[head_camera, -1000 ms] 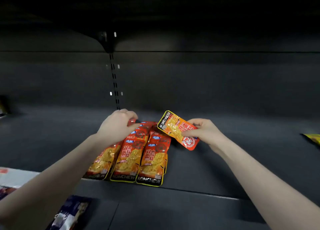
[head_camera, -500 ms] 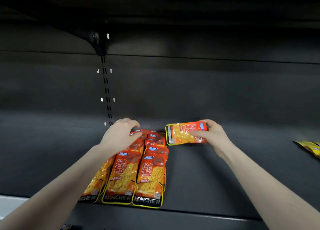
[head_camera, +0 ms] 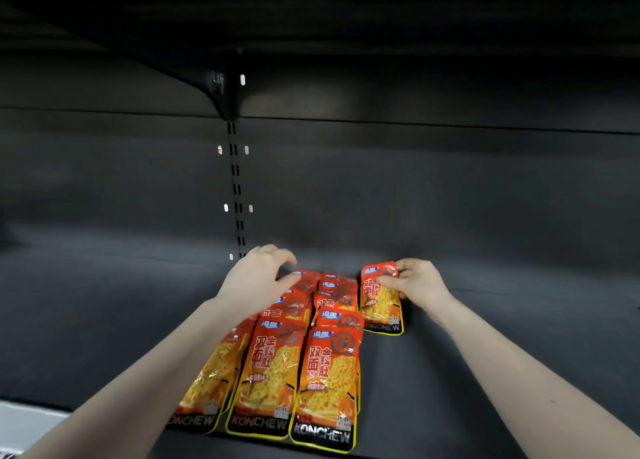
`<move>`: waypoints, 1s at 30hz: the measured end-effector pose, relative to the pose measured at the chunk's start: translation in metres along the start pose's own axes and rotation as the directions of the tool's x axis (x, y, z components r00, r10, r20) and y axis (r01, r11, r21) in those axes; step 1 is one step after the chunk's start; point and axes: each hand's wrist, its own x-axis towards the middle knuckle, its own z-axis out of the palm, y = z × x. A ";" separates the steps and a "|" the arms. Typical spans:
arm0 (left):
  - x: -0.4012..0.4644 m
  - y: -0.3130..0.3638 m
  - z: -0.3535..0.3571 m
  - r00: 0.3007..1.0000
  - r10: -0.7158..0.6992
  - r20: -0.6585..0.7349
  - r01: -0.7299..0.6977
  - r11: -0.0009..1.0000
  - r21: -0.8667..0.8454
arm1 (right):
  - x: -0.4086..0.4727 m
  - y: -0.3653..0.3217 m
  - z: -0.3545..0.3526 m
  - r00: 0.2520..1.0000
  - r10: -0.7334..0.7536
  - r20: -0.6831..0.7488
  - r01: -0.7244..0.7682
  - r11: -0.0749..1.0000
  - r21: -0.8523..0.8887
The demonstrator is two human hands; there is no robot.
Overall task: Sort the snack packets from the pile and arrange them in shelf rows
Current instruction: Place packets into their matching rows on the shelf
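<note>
Orange-red "KONCHEW" snack packets (head_camera: pixel 325 379) lie in overlapping rows on the dark shelf (head_camera: pixel 450 372), label ends toward me. My left hand (head_camera: pixel 258 280) rests on the far ends of the left and middle rows, fingers curled down over them. My right hand (head_camera: pixel 417 280) pinches the top edge of one more packet (head_camera: pixel 379 302), which lies flat on the shelf just right of the rows, starting a new row at the back.
The black back panel carries a slotted upright (head_camera: pixel 237 188) behind my left hand. An upper shelf (head_camera: pixel 311 25) overhangs the space. The shelf's front lip (head_camera: pixel 415 453) runs along the bottom, with a pale strip (head_camera: pixel 24 424) at lower left.
My right hand turned the held packet from sideways to upright and lowered it onto the shelf beside the rows. The view tilted upward; my left hand stayed on the packets.
</note>
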 end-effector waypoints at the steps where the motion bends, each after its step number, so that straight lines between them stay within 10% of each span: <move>1: 0.000 -0.001 0.001 1.000 0.002 0.004 -0.002 1.000 -0.003 | 0.001 0.002 0.003 1.000 -0.012 -0.012 0.011 0.997 -0.077; 7: 0.002 -0.003 0.004 1.000 0.025 0.007 -0.025 1.000 -0.006 | -0.005 0.003 0.004 0.998 -0.021 -0.067 -0.003 0.942 -0.336; 15: 0.007 0.003 0.006 0.998 0.064 0.013 -0.064 0.998 -0.009 | -0.026 0.013 -0.008 0.972 -0.129 0.195 0.221 0.778 -0.588; 30: -0.005 0.010 -0.006 0.994 0.102 0.037 -0.102 0.995 -0.011 | -0.045 0.004 -0.001 0.974 -0.127 0.189 0.226 0.657 -0.719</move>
